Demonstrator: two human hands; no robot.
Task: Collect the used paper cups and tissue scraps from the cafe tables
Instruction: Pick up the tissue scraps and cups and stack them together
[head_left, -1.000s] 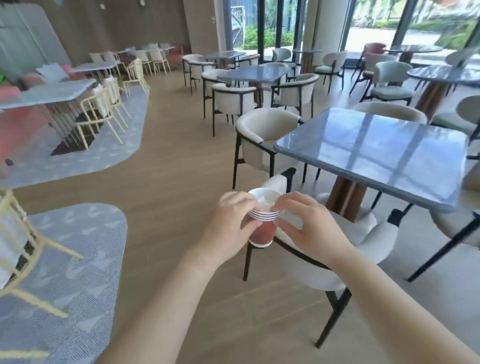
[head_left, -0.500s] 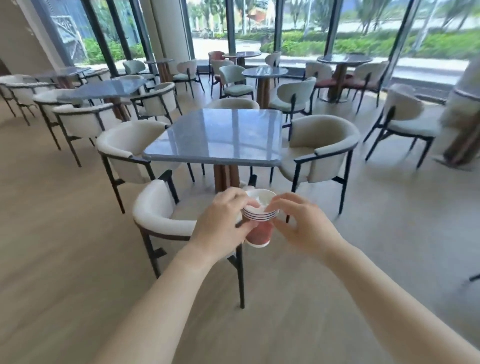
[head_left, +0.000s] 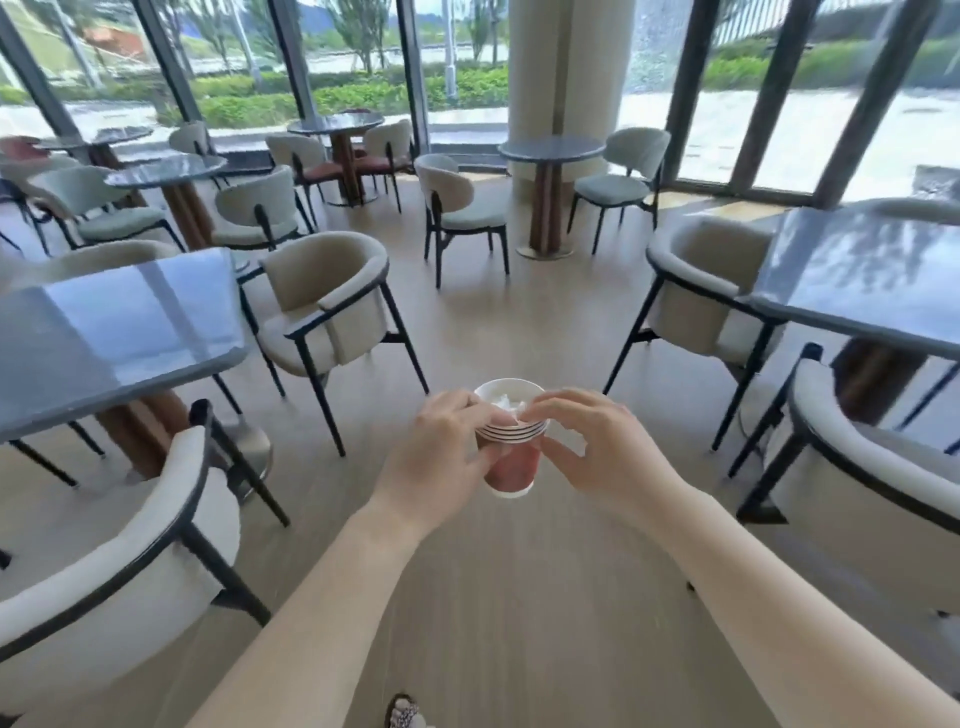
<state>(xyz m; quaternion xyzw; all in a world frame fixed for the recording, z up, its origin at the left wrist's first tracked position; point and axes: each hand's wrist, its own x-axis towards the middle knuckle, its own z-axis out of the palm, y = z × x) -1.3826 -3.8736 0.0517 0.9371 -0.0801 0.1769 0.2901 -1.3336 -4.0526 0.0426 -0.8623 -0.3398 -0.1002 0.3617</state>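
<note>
On my feed, a stack of paper cups (head_left: 511, 452) sits in mid-air at the centre of the view, carried by both hands above the wooden floor (head_left: 519, 332). The cups are nested, with several white rims showing one under another and a reddish wall below them. A crumpled white tissue scrap (head_left: 505, 401) lies inside the top cup.

The left hand (head_left: 441, 462) holds the stack from its left side, its fingers (head_left: 462, 404) curled round the rims and the thumb pressed against the cup wall. The right hand (head_left: 597, 452) meets the stack from the right: its forefinger rests over the top rim beside the tissue and its thumb curls in below the rims, so it pinches the edge of the stack.

I see a glossy blue-grey left desk (head_left: 104, 338) and a matching right desk (head_left: 872, 280) on either side, well apart from the cups. Cream armchairs (head_left: 332, 306) with black frames stand round both. Farther off are round tables, a pale column (head_left: 566, 67) and tall windows (head_left: 358, 57) with greenery outside. The toe of a shoe (head_left: 405, 714) shows at the bottom edge.
</note>
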